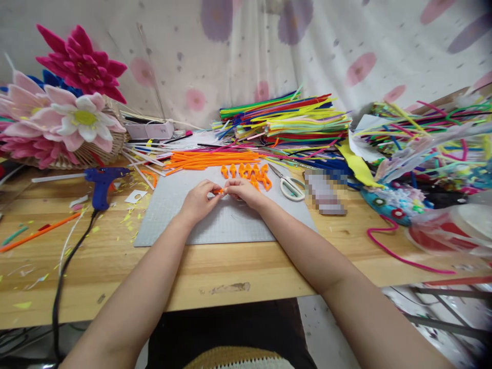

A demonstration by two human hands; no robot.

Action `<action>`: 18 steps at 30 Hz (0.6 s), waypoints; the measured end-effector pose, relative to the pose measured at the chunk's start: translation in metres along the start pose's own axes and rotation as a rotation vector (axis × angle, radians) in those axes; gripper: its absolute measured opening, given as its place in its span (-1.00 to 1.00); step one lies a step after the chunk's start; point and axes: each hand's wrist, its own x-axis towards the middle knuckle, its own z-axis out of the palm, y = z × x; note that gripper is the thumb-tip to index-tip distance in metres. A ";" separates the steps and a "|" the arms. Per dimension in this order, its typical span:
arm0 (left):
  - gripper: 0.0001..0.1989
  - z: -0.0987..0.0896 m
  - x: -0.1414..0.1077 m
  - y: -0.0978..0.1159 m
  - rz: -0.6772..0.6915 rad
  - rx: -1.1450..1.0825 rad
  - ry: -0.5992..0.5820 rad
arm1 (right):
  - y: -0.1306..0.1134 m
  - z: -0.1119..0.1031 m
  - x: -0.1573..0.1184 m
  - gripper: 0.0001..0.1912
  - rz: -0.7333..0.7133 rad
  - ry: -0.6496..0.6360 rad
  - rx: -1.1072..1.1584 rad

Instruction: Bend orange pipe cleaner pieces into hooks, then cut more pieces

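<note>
Over the middle of the grey cutting mat (161, 215), both hands meet at a small orange piece (219, 191), mostly covered by fingers. My left hand (200, 201) pinches it from the left side. From the right, my right hand (242, 191) holds its other end between closed fingertips. Just beyond my right hand lie several bent orange shapes (249, 171) in a loose group. A bundle of straight orange pipe cleaners (213, 159) lies along the mat's far edge. White-handled scissors (290, 187) rest at the mat's right side, blades partly apart.
On the left are a blue glue gun (100, 187) with a black cord and a basket of fabric-like flowers (86, 118). Colourful pipe cleaners (292, 118) are heaped at the back. To the right lie a phone (325, 195), a pink strand (400, 254) and a plastic-wrapped container (453, 228).
</note>
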 end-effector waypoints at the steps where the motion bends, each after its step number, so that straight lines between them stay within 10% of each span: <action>1: -0.83 -0.001 0.000 0.000 0.007 -0.001 0.001 | 0.000 -0.001 0.000 -0.89 -0.008 -0.003 0.022; 11: -0.85 0.003 -0.002 0.008 -0.188 -0.218 0.053 | 0.000 -0.004 -0.003 -0.85 -0.103 -0.061 -0.105; 18: -0.81 -0.004 0.004 0.008 -0.720 -0.892 -0.068 | 0.002 0.002 -0.005 -0.85 -0.522 -0.003 -0.585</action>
